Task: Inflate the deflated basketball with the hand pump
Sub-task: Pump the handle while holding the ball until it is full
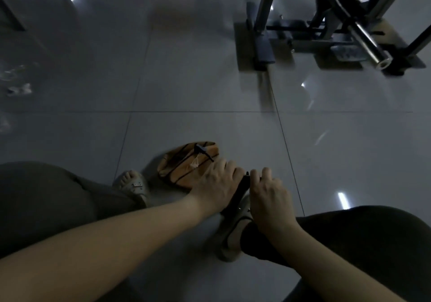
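A flat, deflated orange basketball (184, 164) lies on the grey tiled floor between my feet. A small black fitting with a short hose (202, 151) lies across its top. The black hand pump (238, 194) stands slanted just right of the ball. My left hand (213, 185) wraps around the pump's upper body and partly covers the ball's right edge. My right hand (268, 192) grips the pump's top end with curled fingers. The pump's lower end is hidden behind my hands and foot.
My left sandalled foot (133, 183) rests beside the ball, my right foot (235, 234) under the pump. A metal exercise frame (326, 21) with a chrome bar (370, 47) stands at the far right. Open floor tiles lie ahead and to the left.
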`<state>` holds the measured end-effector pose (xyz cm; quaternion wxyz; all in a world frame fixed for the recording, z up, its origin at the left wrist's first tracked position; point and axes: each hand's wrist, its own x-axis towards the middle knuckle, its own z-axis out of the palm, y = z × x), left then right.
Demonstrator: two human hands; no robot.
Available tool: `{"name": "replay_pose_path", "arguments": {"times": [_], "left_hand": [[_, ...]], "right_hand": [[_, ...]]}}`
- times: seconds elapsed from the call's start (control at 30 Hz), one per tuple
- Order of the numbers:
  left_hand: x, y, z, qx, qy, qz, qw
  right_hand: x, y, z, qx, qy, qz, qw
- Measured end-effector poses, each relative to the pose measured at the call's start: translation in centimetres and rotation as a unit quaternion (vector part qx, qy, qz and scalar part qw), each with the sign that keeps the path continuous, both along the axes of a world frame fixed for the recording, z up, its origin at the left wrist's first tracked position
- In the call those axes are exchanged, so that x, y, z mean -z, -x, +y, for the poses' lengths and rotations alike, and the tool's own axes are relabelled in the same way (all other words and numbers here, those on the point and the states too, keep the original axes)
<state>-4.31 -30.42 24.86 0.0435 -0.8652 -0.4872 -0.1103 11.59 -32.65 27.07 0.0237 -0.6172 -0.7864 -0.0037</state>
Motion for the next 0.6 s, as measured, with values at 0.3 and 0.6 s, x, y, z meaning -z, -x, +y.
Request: {"name": "replay_pose_path", "arguments": {"times": [0.3, 0.6], "left_hand": [[5.4, -1.0, -0.8, -0.029, 0.077, 0.020, 0.996], [-0.4, -0.7, -0.3, -0.008, 0.195, 0.109, 0.975]], "right_hand": [[4.9, 0.0, 0.9, -0.006, 0.169, -0.078, 0.983], [0.2, -0.5, 1.0, -0.018, 0.220, -0.005, 0.975]]}}
